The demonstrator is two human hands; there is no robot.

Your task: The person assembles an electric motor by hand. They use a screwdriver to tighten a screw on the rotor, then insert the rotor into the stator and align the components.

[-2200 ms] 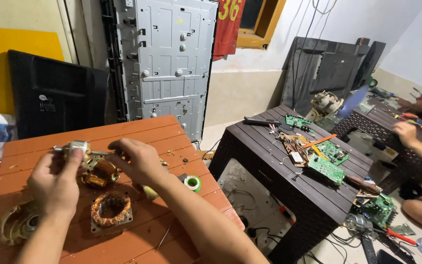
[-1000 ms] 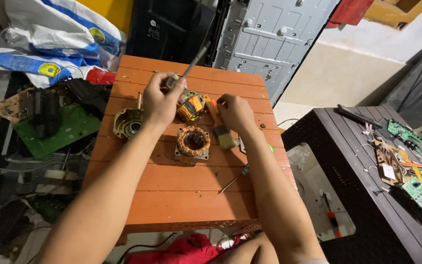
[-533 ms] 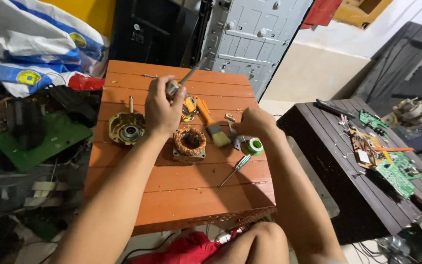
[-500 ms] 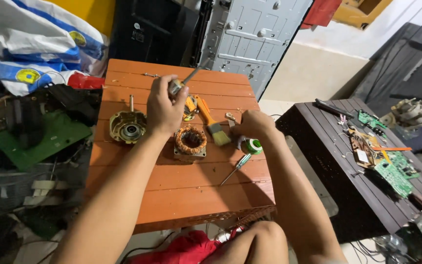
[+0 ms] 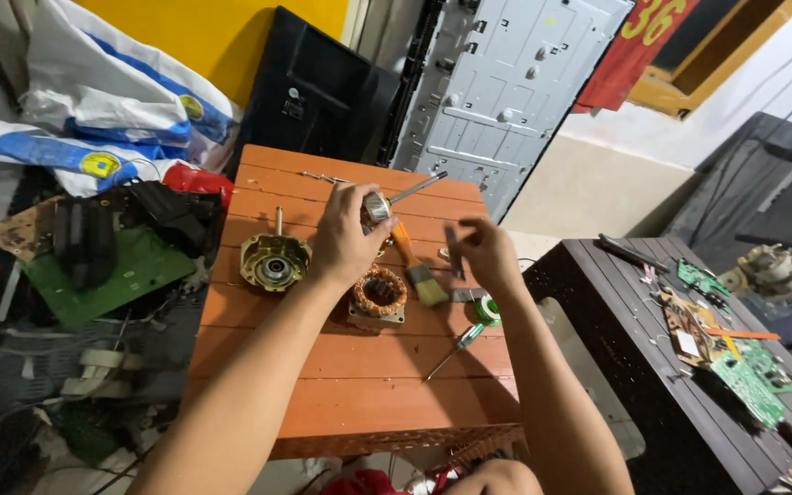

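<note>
Above an orange slatted table (image 5: 359,367), the left hand (image 5: 346,243) is gripping a small silver rotor with a thin shaft (image 5: 380,205), while the right hand (image 5: 483,252) is pinching a slim dark tool (image 5: 454,252).

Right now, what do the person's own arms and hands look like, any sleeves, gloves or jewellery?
Both arms are bare up to the frame edge, no sleeves in view. The left hand and right hand wear no gloves; no rings, watch or bands visible on fingers or wrists.
</note>
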